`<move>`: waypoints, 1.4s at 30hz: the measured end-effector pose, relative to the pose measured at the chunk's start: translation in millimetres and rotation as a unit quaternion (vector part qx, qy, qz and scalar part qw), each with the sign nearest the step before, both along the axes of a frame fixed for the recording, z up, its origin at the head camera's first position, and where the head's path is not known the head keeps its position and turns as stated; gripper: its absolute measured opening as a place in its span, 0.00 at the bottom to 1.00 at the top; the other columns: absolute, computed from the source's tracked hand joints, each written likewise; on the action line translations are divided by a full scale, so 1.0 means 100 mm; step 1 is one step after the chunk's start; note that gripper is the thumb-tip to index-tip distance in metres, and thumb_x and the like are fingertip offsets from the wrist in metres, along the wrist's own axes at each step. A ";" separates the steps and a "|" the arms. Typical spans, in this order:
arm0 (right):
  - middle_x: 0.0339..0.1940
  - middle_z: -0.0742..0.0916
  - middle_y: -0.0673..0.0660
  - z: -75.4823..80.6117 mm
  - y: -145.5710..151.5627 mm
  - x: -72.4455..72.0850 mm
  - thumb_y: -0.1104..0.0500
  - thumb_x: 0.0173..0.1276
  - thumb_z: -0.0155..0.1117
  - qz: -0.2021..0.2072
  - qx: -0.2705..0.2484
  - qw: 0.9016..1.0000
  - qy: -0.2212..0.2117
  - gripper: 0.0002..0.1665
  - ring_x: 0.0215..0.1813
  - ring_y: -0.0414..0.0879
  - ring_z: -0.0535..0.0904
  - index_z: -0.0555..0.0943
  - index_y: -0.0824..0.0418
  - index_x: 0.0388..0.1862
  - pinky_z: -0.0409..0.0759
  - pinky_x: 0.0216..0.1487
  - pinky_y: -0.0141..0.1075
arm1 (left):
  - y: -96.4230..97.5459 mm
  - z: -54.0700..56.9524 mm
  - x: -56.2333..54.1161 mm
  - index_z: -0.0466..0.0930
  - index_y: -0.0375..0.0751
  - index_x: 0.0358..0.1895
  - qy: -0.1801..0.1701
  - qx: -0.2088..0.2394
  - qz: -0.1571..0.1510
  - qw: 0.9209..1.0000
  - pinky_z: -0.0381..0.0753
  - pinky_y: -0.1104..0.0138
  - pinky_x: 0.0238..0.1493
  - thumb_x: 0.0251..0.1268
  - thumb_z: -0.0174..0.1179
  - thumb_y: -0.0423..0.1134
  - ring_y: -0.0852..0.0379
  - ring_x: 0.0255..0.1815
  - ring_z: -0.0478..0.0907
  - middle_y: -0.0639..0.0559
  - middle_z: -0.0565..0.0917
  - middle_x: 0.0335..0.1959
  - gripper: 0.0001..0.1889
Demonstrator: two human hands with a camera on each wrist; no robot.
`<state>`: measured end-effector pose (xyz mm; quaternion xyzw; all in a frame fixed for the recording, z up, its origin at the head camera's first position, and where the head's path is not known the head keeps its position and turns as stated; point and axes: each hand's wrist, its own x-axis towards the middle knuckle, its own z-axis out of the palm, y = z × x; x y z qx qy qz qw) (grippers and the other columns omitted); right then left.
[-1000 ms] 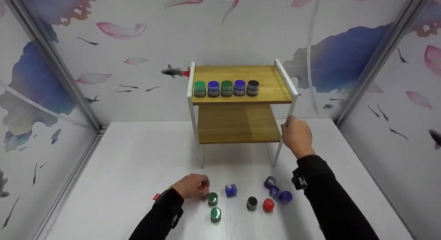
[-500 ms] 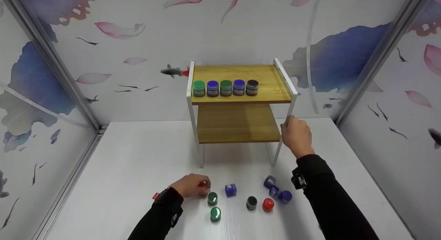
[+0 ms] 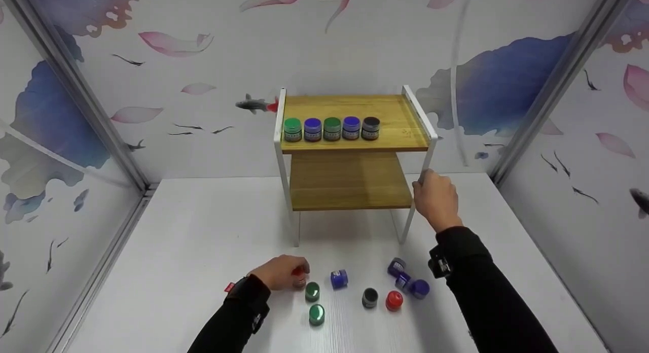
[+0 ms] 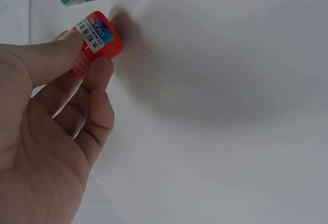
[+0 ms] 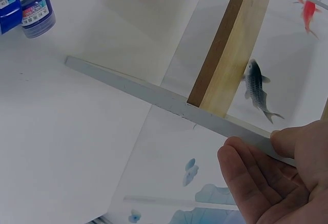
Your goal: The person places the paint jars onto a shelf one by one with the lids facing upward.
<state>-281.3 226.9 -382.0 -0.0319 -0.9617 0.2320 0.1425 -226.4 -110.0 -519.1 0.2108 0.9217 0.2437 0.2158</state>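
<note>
On the near part of the counter, left of the middle, the left hand pinches a red jar between thumb and fingers; one green jar is just beside it to the right, and a blue jar is a little further right. Well apart from that held jar, farther back and to the right, the right hand grips the white leg of a shelf. The head view mostly hides the held jar behind the fingers, whereas the left wrist view shows its printed label and its tilt. Only the head view shows five jars lined up on the upper board, while the right wrist view alone shows the thumb and fingers on opposite sides of the leg
</note>
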 end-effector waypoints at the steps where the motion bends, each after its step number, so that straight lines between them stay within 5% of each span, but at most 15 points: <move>1: 0.35 0.86 0.71 0.00 0.00 0.00 0.61 0.72 0.55 -0.001 0.000 1.000 -0.002 0.12 0.38 0.66 0.84 0.78 0.71 0.38 0.80 0.38 0.54 | 0.00 0.00 0.00 0.80 0.42 0.50 -0.002 0.001 0.001 1.000 0.76 0.51 0.57 0.66 0.62 0.37 0.52 0.44 0.75 0.49 0.82 0.43 0.11; 24: 0.34 0.86 0.71 -0.03 0.00 -0.02 0.61 0.72 0.55 0.000 0.000 1.000 0.006 0.12 0.38 0.66 0.84 0.78 0.71 0.38 0.80 0.38 0.55 | 0.03 0.09 -0.05 0.80 0.44 0.51 0.003 0.005 -0.001 1.000 0.77 0.54 0.54 0.69 0.59 0.39 0.54 0.42 0.74 0.52 0.83 0.43 0.11; 42: 0.34 0.86 0.72 -0.03 0.00 -0.01 0.62 0.71 0.56 -0.001 0.003 1.000 0.013 0.11 0.38 0.67 0.84 0.78 0.72 0.37 0.80 0.37 0.55 | 0.16 0.46 -0.10 0.81 0.47 0.50 -0.001 0.012 -0.010 1.000 0.78 0.53 0.55 0.69 0.59 0.38 0.55 0.41 0.76 0.51 0.84 0.41 0.09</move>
